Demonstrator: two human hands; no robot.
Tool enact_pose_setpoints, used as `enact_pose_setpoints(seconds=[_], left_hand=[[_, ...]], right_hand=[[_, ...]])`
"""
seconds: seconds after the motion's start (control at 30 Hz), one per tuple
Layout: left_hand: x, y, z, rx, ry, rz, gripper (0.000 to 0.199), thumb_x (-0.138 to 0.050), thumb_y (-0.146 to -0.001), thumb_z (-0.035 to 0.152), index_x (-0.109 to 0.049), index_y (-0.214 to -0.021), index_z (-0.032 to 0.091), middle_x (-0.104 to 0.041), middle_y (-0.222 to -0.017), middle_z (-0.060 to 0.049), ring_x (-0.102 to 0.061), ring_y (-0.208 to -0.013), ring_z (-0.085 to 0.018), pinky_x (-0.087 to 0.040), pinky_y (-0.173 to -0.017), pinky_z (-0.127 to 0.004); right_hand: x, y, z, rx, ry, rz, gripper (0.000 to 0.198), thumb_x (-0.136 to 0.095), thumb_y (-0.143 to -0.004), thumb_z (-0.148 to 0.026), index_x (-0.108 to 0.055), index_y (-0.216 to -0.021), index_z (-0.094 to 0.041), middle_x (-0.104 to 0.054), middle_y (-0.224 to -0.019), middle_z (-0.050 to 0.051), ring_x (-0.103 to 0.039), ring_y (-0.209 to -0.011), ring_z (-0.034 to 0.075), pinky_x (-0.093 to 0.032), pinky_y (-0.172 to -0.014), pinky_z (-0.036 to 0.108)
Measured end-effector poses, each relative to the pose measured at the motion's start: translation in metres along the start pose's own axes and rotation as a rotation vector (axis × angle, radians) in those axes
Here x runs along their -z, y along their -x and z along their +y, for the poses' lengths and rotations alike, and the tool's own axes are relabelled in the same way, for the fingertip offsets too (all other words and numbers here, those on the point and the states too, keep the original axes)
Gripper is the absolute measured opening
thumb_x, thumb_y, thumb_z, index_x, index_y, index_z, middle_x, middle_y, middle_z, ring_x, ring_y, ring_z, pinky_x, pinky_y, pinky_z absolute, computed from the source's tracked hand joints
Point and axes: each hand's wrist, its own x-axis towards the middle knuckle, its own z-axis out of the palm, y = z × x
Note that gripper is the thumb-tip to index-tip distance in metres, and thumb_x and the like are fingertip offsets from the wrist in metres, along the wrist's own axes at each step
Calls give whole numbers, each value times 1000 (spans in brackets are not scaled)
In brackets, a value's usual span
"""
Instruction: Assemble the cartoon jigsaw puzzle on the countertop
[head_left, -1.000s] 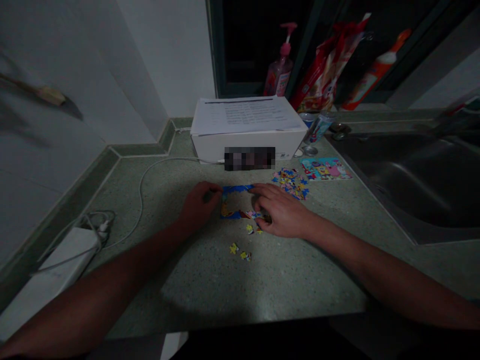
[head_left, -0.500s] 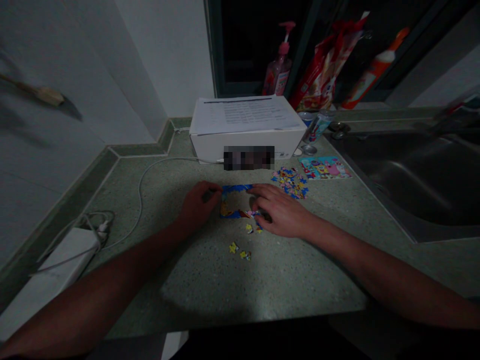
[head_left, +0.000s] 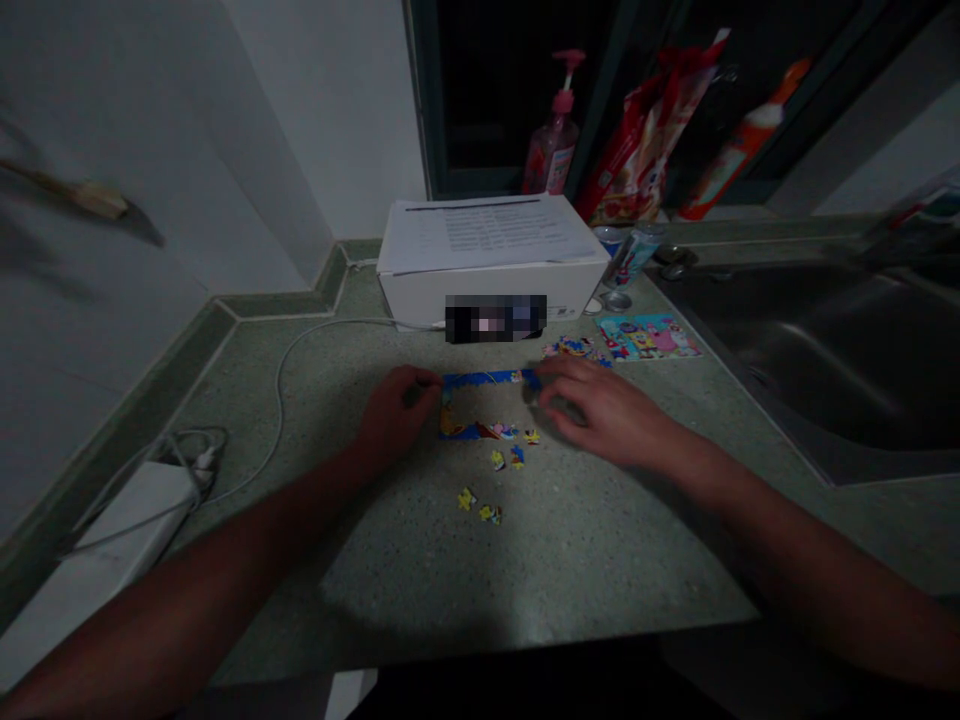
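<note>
A partly joined jigsaw puzzle (head_left: 480, 433) lies on the counter as a frame of blue-edged pieces around bare counter. My left hand (head_left: 397, 405) is closed at its left edge, thumb and fingertips together against the border. At the top right end of the border is my right hand (head_left: 607, 410), its fingers apart, slightly blurred. Its fingertips are close to a blue end piece; contact cannot be made out. Several loose pieces lie below the frame, among them a yellow piece (head_left: 466, 498) and a blue piece (head_left: 517, 456). My right hand partly covers a pile of jigsaw pieces (head_left: 574, 347).
A colourful cartoon picture card (head_left: 649, 337) lies beside the sink (head_left: 817, 370). Behind the puzzle stands a white box (head_left: 487, 260) with papers on top. A can (head_left: 636, 255) stands beside the box. A cable (head_left: 279, 385) runs to a white power strip (head_left: 142, 510) at left.
My right hand has moved right, from over the puzzle's right side to past its top right end, uncovering the upper strip and lower right pieces. My left hand stays put.
</note>
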Motion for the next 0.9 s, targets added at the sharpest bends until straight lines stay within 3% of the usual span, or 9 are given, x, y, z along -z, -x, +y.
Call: enact_pose_setpoints(seconds=[0.17,0.37,0.7,0.9], left_hand=[[-1,0,-1,-6,5,8,13,-61,-93,29,-72,-96,22,-77,-101,-6,-71,-98,-25,-57,-95,-45],[-1,-1,-2,2,-14,17,13,-62,-92,30,-72,-96,23,-77,-99,-6,-71,-96,-24,-57,-93,-43],[0,-1,0,35,-3,16,15,-61,-93,31,-73,-96,23,-77,-97,-5,-73,-92,-24,-59,-88,-41],[-2,0,-3,6,-4,39,15,-60,-92,30,-73,-98,23,-77,-98,-5,-73,-93,-24,-60,-89,-42]], right_hand=[[-2,7,-7,13,-27,-85,9,-62,-97,-19,-69,-97,-24,-71,-126,12,-61,-132,30,-52,-112,52],[-5,7,-6,-15,65,-52,17,-55,-97,-12,-69,-100,-22,-70,-129,12,-62,-131,29,-51,-113,51],[1,8,-2,-118,190,-19,24,-51,-92,-9,-70,-100,-20,-76,-102,10,-71,-101,29,-60,-92,48],[-8,7,-3,-135,183,-12,28,-52,-91,-9,-71,-110,-19,-76,-113,12,-71,-111,29,-59,-100,48]])
